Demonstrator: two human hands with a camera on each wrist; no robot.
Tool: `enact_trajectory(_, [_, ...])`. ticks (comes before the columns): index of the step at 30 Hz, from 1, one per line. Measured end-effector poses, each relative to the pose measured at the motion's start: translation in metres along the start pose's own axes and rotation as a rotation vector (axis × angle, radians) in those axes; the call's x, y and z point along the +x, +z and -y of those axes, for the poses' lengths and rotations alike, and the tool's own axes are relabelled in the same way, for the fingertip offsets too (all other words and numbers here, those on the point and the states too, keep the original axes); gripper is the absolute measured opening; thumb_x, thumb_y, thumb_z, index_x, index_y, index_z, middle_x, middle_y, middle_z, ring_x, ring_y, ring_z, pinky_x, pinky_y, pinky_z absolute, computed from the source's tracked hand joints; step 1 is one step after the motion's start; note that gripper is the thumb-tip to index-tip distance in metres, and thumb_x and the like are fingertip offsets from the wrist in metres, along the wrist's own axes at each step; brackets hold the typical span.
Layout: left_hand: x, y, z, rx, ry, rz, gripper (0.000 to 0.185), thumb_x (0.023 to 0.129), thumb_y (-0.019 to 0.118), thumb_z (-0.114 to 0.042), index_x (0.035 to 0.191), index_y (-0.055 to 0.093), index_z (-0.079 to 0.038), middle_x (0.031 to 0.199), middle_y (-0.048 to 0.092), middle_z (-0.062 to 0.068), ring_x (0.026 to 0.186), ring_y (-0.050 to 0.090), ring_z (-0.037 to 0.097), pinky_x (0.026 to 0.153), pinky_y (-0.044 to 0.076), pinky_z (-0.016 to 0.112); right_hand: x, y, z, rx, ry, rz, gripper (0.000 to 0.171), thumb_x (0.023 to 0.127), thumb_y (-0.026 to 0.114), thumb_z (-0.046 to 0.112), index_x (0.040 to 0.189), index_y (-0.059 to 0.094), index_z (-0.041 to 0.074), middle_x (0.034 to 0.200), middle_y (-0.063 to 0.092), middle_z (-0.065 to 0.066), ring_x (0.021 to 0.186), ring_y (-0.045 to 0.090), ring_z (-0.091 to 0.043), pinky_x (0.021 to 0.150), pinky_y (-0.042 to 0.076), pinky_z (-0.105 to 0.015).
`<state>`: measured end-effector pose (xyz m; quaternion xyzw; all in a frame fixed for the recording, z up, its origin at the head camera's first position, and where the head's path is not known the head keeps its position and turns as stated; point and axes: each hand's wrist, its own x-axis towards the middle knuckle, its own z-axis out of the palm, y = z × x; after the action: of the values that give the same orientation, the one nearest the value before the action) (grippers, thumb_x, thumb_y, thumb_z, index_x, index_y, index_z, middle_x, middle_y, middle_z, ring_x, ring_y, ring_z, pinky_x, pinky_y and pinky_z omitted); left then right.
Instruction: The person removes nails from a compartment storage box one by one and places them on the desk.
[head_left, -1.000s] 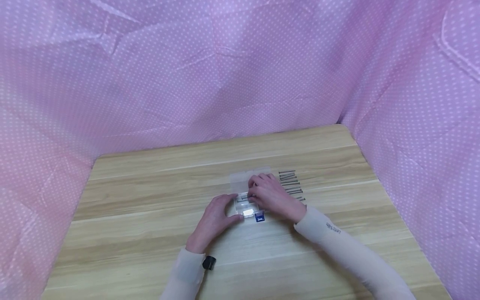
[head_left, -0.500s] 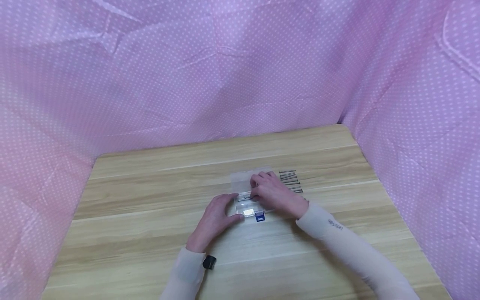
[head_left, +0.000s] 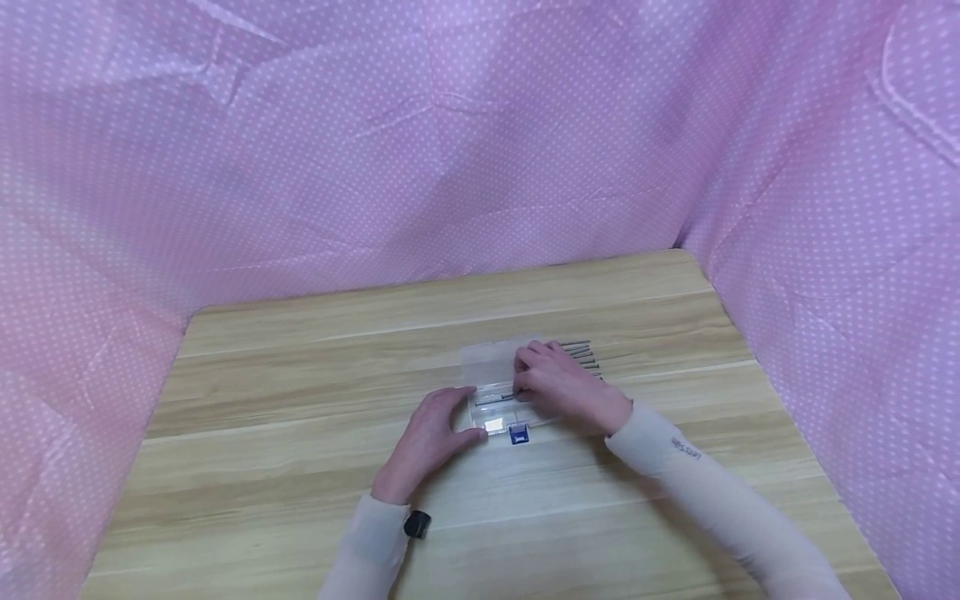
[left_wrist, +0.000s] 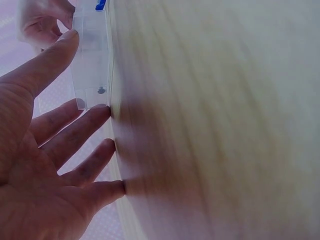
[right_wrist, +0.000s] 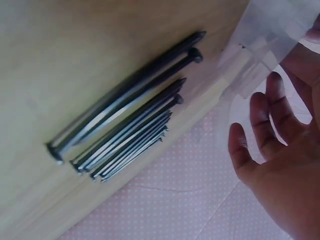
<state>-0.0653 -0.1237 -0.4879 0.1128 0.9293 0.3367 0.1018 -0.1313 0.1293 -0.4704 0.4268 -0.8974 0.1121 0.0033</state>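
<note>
A small clear plastic box with a blue latch lies open mid-table, and one dark nail lies inside it. My left hand rests at the box's left side. In the left wrist view the left hand has its fingers straight on the wood and its thumb against the box wall. My right hand hovers over the box's right edge, beside a row of several long dark nails. In the right wrist view the right hand is spread and empty, near the nails.
The wooden table is enclosed by pink dotted fabric at the back and on both sides. The box's clear lid lies folded back toward the far side. A dark band sits at my left wrist.
My right hand has slid to the right, off the middle of the box and partly over the row of nails. The left hand and the box have stayed put.
</note>
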Motion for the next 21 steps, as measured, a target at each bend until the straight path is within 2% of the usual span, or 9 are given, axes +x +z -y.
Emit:
enact_trajectory(9, [0.0001,-0.0007,-0.0010,0.002,-0.001,0.001,0.072,0.084,0.086,-0.037,0.145,0.059,-0.010,0.142,0.061,0.014,0.138,0.050,0.035,0.118,0.038,0.052,-0.0018,0.0004,-0.0016,-0.030,-0.023,-0.006,0.012,0.090,0.082,0.022,0.101,0.084,0.025,0.091,0.054,0.006,0.091,0.048,-0.018,0.081,0.040,-0.035])
enact_trajectory(21, [-0.0003,-0.0010,-0.0012,-0.011,0.007,0.002,0.071,0.085,0.086,-0.036,0.145,0.059,-0.009,0.142,0.061,0.014,0.138,0.050,0.035,0.118,0.038,0.052,0.0010,0.0049,-0.0038,-0.034,-0.018,-0.021,0.007,0.090,0.081,0.021,0.094,0.084,0.026,0.091,0.060,0.008,0.091,0.052,-0.016,0.078,0.039,-0.032])
